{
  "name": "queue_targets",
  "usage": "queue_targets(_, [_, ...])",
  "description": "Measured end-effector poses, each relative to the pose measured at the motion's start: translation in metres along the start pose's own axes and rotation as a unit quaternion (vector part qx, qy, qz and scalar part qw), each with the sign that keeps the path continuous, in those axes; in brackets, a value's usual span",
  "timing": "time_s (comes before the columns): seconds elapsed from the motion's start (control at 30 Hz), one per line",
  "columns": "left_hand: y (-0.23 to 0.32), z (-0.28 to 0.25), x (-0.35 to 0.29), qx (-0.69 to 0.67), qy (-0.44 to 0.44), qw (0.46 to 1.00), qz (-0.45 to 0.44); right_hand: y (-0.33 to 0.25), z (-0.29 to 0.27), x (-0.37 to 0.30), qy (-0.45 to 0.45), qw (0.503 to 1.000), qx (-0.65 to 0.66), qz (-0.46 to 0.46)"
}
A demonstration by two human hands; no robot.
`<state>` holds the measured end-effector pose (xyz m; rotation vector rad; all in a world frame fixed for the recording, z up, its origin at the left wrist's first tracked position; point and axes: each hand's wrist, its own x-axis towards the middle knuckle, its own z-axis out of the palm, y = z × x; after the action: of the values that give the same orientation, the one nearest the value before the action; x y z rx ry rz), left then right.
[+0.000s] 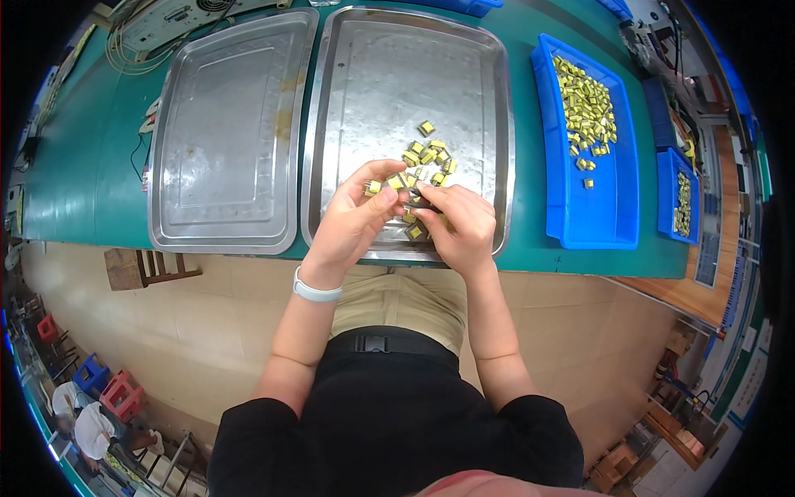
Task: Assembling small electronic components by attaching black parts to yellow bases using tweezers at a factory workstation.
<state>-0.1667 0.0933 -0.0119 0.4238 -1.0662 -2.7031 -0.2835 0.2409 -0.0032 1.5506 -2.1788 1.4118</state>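
We cannot see the full length of the slim dark tool (pixel 424 205), since the right hand (pixel 460 229) covers part of it, nor make out its tip near the yellow part (pixel 395 182) that the left hand (pixel 352 215) partly hides. The upper edge cuts off a pale machine (pixel 170 31) and a blue container (pixel 470 7) for us. In the small blue bin (pixel 667 178), we find the tiny pieces (pixel 683 204) too small to tell apart; the person (pixel 93 431) at lower left is blurred.

Components (pixel 426 128) on tray (pixel 381 87), bin (pixel 592 219) to right
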Motion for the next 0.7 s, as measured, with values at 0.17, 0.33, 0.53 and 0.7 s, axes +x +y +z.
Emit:
queue_targets(0.17, [-0.001, -0.006, 0.0, -0.03, -0.024, 0.999, -0.004, -0.001, 0.0, 0.0, 0.023, 0.999, 0.005, 0.024])
queue_targets(0.33, [-0.002, -0.006, -0.001, 0.014, -0.034, 0.999, 0.005, 0.0, 0.001, 0.001, 0.029, 0.999, 0.005, 0.011])
queue_targets(0.53, [-0.001, -0.005, -0.002, 0.024, -0.024, 0.999, 0.005, 0.001, 0.001, 0.0, 0.024, 1.0, -0.005, 0.01])
queue_targets(0.7, [-0.002, -0.003, -0.002, 0.05, -0.007, 0.999, 0.019, 0.001, 0.001, 0.001, 0.026, 1.0, -0.008, 0.004])
